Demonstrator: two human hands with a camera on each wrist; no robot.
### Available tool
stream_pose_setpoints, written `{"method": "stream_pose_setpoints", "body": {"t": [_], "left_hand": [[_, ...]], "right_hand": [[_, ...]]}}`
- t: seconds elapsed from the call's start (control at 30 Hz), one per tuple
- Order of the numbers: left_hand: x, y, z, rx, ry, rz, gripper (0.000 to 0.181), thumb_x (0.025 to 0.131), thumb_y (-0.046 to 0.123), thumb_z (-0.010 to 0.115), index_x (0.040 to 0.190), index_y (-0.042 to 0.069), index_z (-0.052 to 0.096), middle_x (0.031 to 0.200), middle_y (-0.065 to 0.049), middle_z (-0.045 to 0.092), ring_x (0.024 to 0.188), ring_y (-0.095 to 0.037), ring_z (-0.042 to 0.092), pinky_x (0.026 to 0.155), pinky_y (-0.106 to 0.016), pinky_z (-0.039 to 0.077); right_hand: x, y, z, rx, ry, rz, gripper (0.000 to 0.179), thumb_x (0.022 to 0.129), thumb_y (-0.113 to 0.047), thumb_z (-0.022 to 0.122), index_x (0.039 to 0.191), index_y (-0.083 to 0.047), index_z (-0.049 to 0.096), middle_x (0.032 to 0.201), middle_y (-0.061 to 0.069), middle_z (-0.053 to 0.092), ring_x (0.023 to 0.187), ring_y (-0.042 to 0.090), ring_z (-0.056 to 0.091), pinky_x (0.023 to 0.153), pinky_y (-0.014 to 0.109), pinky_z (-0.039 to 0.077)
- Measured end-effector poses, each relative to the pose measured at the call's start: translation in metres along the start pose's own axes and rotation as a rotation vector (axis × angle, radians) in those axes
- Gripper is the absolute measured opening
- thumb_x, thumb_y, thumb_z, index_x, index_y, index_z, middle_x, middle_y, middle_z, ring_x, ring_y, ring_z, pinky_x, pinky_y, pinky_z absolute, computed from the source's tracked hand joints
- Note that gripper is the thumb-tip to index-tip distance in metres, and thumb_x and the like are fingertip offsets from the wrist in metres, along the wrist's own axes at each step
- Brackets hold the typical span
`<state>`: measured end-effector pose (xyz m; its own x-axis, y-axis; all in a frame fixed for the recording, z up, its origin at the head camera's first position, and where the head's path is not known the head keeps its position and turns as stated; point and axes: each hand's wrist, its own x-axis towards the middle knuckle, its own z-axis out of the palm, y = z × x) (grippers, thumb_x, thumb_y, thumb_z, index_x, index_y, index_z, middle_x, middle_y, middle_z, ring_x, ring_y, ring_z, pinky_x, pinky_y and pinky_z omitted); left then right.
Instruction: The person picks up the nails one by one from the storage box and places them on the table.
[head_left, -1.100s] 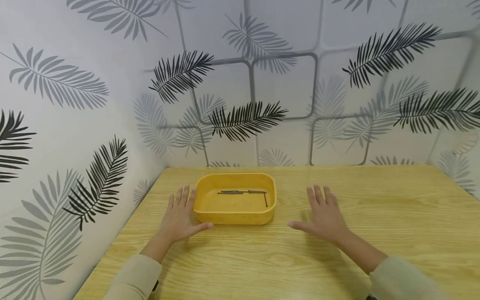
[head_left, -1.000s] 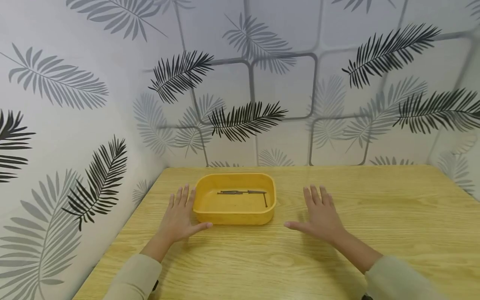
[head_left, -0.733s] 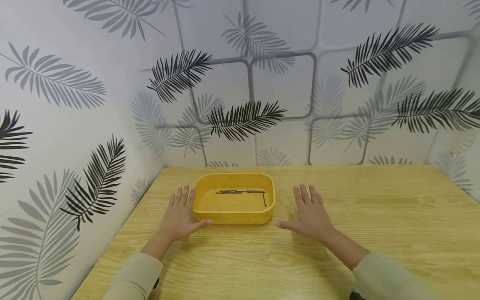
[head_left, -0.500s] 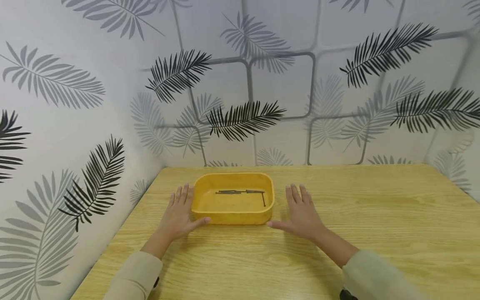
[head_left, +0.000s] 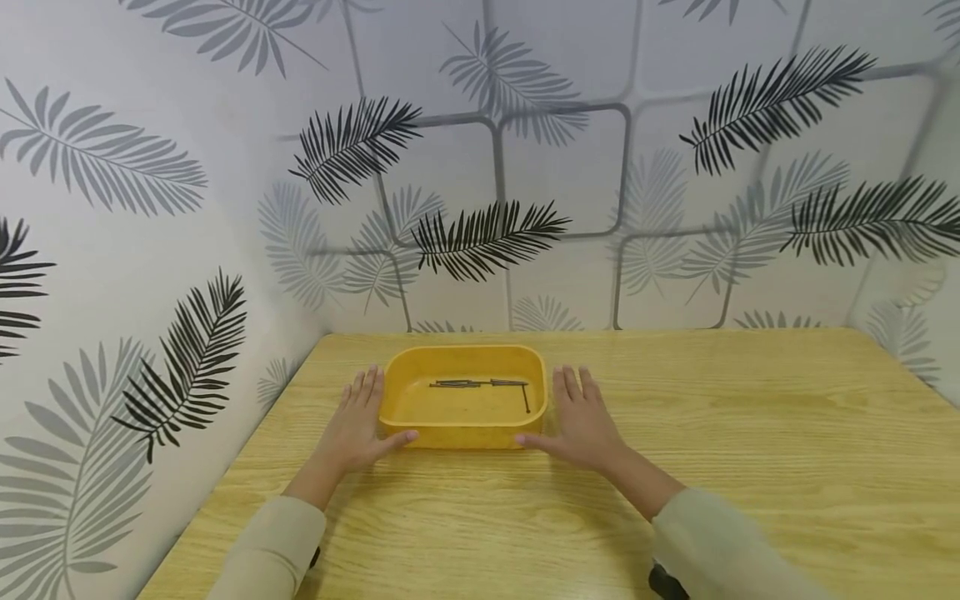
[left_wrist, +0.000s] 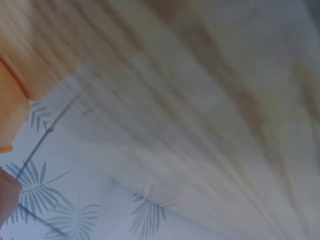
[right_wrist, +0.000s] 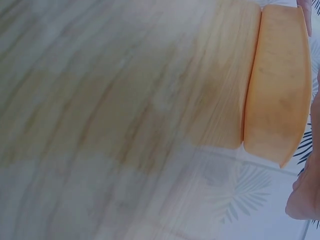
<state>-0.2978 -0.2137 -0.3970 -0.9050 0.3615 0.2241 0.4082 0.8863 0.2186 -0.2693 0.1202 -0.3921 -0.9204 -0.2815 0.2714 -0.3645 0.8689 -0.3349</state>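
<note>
A yellow plastic bin [head_left: 461, 437] with rounded corners stands on the wooden table. Several thin, dark nails [head_left: 455, 384] lie on its floor, one of them pointing toward the person. My left hand [head_left: 352, 429] lies along the bin's left side with straight fingers, its thumb across the front wall. On the opposite side, my right hand [head_left: 585, 425] has its fingers extended just beside the bin's right wall and its thumb at the front right corner. The right wrist view shows the bin's outer wall [right_wrist: 277, 85] from the side; the left one catches only a slice of the bin [left_wrist: 12, 110].
The pale wood-grain table [head_left: 480, 525] runs to a back wall [head_left: 570, 183] printed with dark and grey leaves. Another patterned wall [head_left: 112, 275] borders the table on the left. Light sleeves [head_left: 270, 546] cover both forearms.
My right hand has moved left across the table, from well apart to right at the bin's right side. The left hand has stayed at the left side, with the bin nearly in place.
</note>
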Motion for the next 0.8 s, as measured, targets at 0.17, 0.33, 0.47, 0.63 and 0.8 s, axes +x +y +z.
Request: {"method": "stream_pose_setpoints", "body": {"t": [0.17,0.33,0.47,0.63,0.8], "left_hand": [[0.002,0.000,-0.001,-0.010,-0.003,-0.002,0.107,0.082,0.063,0.053,0.146,-0.008,0.006,0.155,-0.023,0.002,0.143,-0.040,0.004,0.116,-0.052,0.007],[0.004,-0.001,0.000,-0.024,-0.005,-0.004,0.106,0.081,0.062,0.054,0.146,-0.007,0.006,0.155,-0.023,0.002,0.143,-0.039,0.004,0.116,-0.051,0.007],[0.005,-0.002,0.001,-0.024,-0.006,-0.006,0.106,0.081,0.062,0.054,0.146,-0.007,0.005,0.155,-0.022,0.002,0.143,-0.038,0.004,0.116,-0.051,0.007],[0.006,-0.003,0.002,-0.040,-0.008,-0.011,0.106,0.081,0.061,0.055,0.146,-0.007,0.005,0.155,-0.023,0.004,0.143,-0.039,0.006,0.116,-0.051,0.008],[0.007,-0.002,0.002,-0.055,-0.010,-0.020,0.106,0.081,0.061,0.056,0.146,-0.008,0.008,0.154,-0.023,0.007,0.143,-0.039,0.008,0.116,-0.051,0.009]], "right_hand": [[0.008,-0.004,0.003,-0.016,-0.035,0.019,0.109,0.078,-0.063,0.059,0.144,0.011,0.014,0.151,0.029,0.013,0.141,0.044,0.004,0.114,0.055,0.012],[0.014,-0.006,0.003,-0.024,-0.064,0.058,0.108,0.080,-0.066,0.054,0.145,0.009,0.010,0.152,0.027,0.011,0.142,0.042,0.002,0.115,0.055,0.009],[0.018,-0.007,0.003,-0.011,-0.085,0.071,0.107,0.081,-0.065,0.053,0.146,0.008,0.008,0.153,0.026,0.009,0.142,0.042,0.000,0.115,0.055,0.007],[0.021,-0.007,0.008,0.003,-0.113,0.060,0.102,0.084,-0.061,0.052,0.145,0.008,0.007,0.152,0.027,0.009,0.142,0.043,0.000,0.115,0.054,0.007],[0.022,-0.008,0.012,0.022,-0.115,0.079,0.104,0.083,-0.063,0.052,0.145,0.008,0.007,0.153,0.026,0.007,0.142,0.043,0.003,0.115,0.053,0.010]]}}
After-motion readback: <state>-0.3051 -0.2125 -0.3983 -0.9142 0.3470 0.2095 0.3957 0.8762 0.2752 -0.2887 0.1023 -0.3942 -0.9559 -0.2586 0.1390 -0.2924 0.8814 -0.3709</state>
